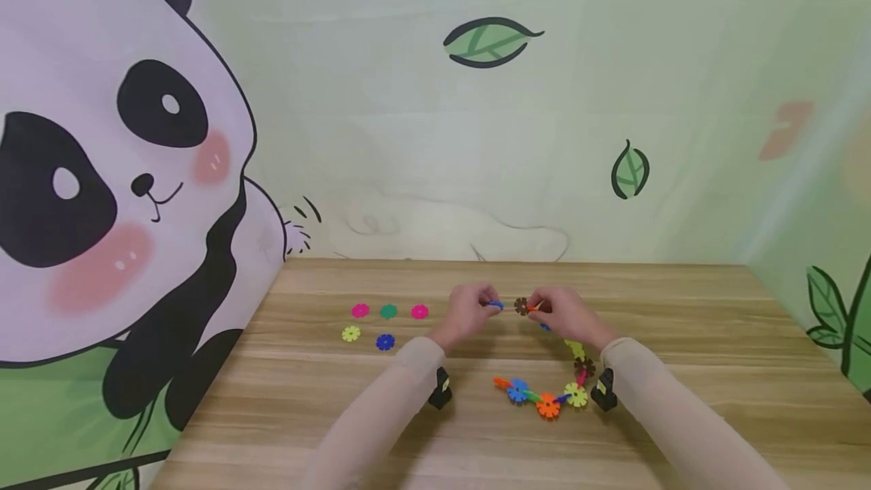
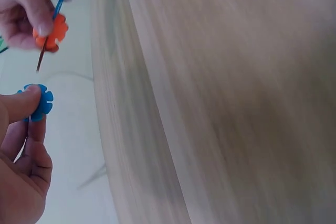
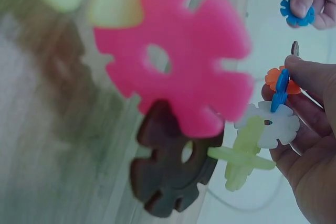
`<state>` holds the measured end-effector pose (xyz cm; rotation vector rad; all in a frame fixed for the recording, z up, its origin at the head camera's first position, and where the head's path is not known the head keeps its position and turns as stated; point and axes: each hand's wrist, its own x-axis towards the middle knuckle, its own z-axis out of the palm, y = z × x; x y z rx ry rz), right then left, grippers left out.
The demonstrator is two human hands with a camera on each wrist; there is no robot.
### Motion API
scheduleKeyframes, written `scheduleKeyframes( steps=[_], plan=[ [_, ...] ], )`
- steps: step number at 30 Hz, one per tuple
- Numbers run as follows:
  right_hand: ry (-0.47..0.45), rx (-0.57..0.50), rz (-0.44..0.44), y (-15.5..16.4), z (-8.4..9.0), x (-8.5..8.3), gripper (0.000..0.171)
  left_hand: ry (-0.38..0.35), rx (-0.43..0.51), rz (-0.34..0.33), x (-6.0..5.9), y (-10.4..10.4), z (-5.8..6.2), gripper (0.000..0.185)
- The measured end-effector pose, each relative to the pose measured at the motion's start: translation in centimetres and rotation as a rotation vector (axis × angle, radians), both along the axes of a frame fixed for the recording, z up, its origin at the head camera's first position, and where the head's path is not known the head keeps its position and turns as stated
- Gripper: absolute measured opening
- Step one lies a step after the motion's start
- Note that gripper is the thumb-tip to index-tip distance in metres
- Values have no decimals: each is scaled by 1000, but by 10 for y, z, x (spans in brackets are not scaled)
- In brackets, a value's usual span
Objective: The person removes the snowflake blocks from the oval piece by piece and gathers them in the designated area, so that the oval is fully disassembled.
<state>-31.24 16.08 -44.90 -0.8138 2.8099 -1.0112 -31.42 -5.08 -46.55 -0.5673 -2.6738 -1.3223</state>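
My left hand (image 1: pixel 469 314) pinches a blue notched flower-shaped disc (image 2: pixel 44 102) between thumb and fingers. Across a small gap, my right hand (image 1: pixel 566 316) pinches an orange flower disc (image 2: pixel 58 31) at one end of a linked chain. A brown disc (image 1: pixel 522 306) is slotted to the orange one and points towards the blue disc, apart from it. Below the right hand the chain goes on through a blue disc (image 3: pixel 281 90), a white disc (image 3: pixel 283 124), yellow-green ones, a dark brown disc (image 3: pixel 163 182) and a pink disc (image 3: pixel 184 77). Its far end curves along the table to an orange disc (image 1: pixel 501 383).
Left of the hands, loose flower discs lie flat on the wooden table (image 1: pixel 272 414): two pink (image 1: pixel 361 311), one green (image 1: pixel 389 311), one yellow (image 1: pixel 351 333) and one dark blue (image 1: pixel 385 342). Behind the table's back edge hangs a pale printed backdrop (image 1: pixel 381 134).
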Motion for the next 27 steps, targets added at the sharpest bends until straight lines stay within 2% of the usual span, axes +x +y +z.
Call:
scheduleKeyframes(
  steps=[4,7,12,17,20,27],
  plan=[
    [8,4,0,0,0,1,6,-40,50,17,2,-15,0,8],
    [10,3,-3,1,0,2,6,-85,51,27,6,-27,1,9],
    [5,1,-12,2,0,2,5,-120,37,-1,7,-45,2,13],
    [3,-3,-7,4,-1,2,5,-113,24,-48,7,-64,-3,16],
    [5,-5,-1,5,-3,1,6,-120,11,-50,6,-75,-5,14],
    [-16,4,-10,8,-4,0,6,-121,-26,9,6,-94,-3,15]
  ],
)
